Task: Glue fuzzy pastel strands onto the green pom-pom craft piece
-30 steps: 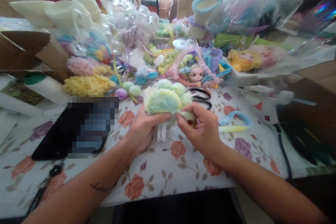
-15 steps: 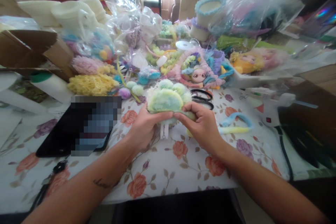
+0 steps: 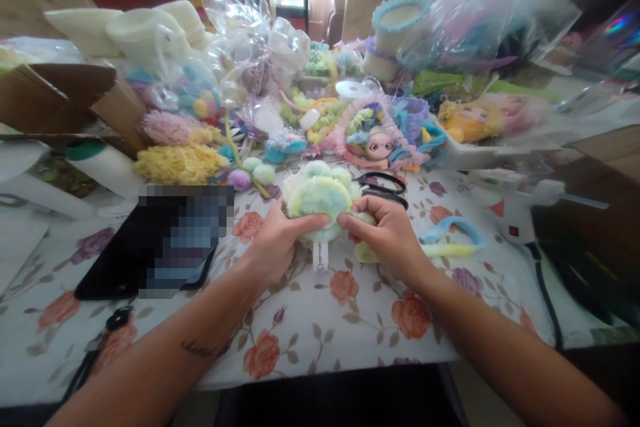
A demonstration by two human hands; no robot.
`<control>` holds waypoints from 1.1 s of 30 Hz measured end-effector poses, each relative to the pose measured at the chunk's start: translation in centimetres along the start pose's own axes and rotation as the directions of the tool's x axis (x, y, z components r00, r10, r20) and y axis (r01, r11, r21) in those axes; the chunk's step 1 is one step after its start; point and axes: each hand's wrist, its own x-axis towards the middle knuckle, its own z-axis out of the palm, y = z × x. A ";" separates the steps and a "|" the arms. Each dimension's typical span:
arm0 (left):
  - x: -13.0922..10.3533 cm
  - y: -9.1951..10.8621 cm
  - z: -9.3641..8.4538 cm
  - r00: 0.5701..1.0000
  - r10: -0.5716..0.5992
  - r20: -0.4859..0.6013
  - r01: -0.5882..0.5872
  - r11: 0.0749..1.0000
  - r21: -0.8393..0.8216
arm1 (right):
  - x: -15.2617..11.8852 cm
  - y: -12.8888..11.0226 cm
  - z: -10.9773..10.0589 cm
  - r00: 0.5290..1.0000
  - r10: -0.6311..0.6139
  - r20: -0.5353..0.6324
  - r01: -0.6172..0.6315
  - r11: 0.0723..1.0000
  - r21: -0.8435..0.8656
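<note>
A floral tablecloth (image 3: 367, 353) covered the table, and bright windows stood beyond the clutter at its far side. Plastic bags, a pink-haired and a yellow-haired doll, and a doll head (image 3: 380, 145) lay among pastel trims there; an open cardboard box (image 3: 55, 100) sat at the left.

Nearer, the plush piece (image 3: 320, 197), fuzzy and pale green-yellow, was held above the cloth between both hands, a white printed label (image 3: 321, 256) hanging from its underside. The left hand (image 3: 277, 240) gripped its left side, thumb laid along the lower front edge; its other fingers were mostly hidden behind. The right hand (image 3: 387, 233) pinched the lower right edge between thumb and curled index finger, the thumb tips close together.

Black-handled scissors (image 3: 395, 179) lay just behind the right hand, a blue-and-yellow fuzzy strip (image 3: 456, 249) beside it, a glue gun (image 3: 517, 207) farther right, and a tablet (image 3: 113, 257) left of the left hand.
</note>
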 end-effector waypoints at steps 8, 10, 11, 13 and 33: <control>0.0 -0.4 -0.1 0.998 -0.014 -0.054 0.015 1.000 0.010 | 0.4 0.7 0.0 0.995 0.088 0.043 -0.093 0.990 0.108; 0.0 -0.3 -0.1 0.999 -0.012 -0.035 0.013 1.000 0.011 | 0.7 1.0 0.0 0.999 0.041 -0.025 -0.038 0.995 0.093; 0.0 -0.2 -0.1 1.000 -0.012 -0.021 0.013 1.000 0.008 | 0.8 1.0 -0.1 0.998 0.018 -0.057 -0.014 0.997 0.082; -0.1 0.0 -0.1 1.000 -0.023 -0.004 0.023 1.000 0.003 | 0.9 1.0 -0.1 0.998 0.016 -0.062 -0.009 0.994 0.107; -4.2 6.0 -7.2 0.781 0.622 -0.055 -0.157 0.280 0.947 | 1.8 1.3 0.7 0.969 0.135 0.205 -0.232 0.778 0.584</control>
